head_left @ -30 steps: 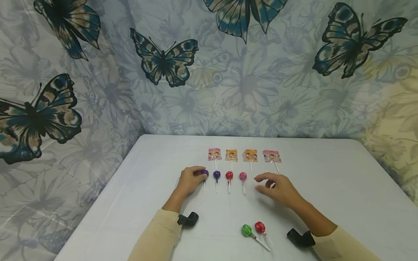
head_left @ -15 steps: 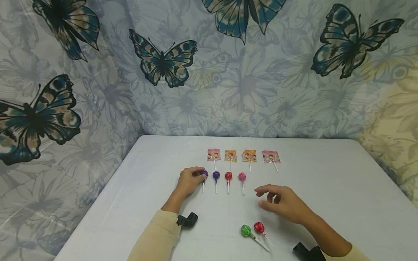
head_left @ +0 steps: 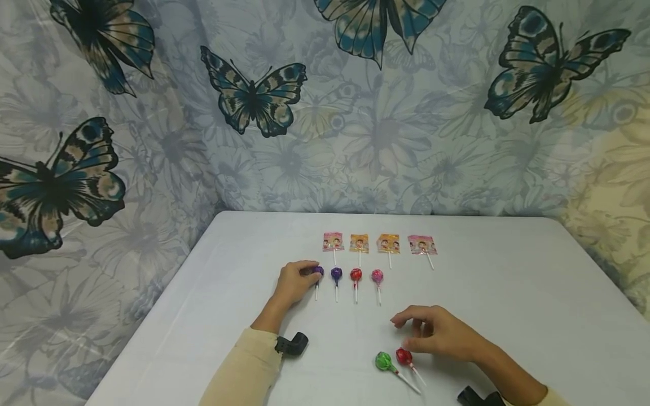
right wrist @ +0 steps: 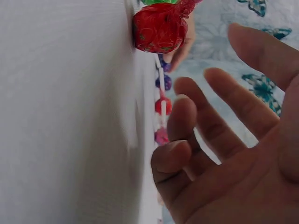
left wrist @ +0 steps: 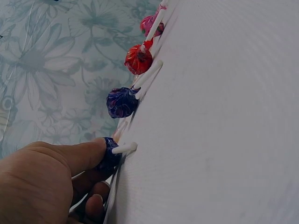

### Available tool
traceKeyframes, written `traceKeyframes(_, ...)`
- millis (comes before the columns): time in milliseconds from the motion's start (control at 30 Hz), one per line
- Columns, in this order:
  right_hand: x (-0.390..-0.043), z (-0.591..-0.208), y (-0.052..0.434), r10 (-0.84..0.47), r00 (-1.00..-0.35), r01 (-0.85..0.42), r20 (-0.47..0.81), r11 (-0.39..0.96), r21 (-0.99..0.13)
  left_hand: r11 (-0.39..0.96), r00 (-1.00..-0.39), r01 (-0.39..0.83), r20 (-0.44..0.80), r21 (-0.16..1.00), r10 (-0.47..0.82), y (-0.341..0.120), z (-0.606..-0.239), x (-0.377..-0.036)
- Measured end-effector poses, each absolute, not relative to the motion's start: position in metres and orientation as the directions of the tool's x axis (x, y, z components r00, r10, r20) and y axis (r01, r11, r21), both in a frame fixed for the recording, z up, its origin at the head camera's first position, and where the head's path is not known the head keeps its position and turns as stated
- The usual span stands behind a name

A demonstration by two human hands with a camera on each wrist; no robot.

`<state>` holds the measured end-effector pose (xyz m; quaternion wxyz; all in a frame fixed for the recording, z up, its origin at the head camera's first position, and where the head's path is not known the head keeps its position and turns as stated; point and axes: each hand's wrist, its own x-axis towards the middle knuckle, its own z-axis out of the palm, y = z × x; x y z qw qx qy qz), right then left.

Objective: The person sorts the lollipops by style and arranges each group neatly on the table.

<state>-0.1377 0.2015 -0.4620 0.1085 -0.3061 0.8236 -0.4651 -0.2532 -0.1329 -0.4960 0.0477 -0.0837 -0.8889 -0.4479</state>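
- Left hand (head_left: 293,282) pinches the dark-purple foil-wrapped round lollipop (head_left: 317,271), leftmost of the row on the white desk (head_left: 508,293).
- Right hand (head_left: 437,332), fingers loosely spread, hovers just beside the red foil-wrapped round lollipop (head_left: 403,356).

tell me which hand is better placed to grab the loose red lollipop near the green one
Right. The right hand hovers open just above the red lollipop, while the left hand is far off, its fingers holding the purple lollipop.

A home-style staged corner — a white table (head_left: 508,282) backed by a draped butterfly-print curtain (head_left: 254,101).
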Motion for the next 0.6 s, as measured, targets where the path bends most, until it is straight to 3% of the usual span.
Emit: traceKeyframes(600, -0.1338, -0.467, 0.1987, -0.65, -0.76, -0.388, 0.01, 0.44, -0.81, 0.575, -0.981, 0.195, 0.163, 0.795, 0.106, -0.1327, -0.4961, -0.2525)
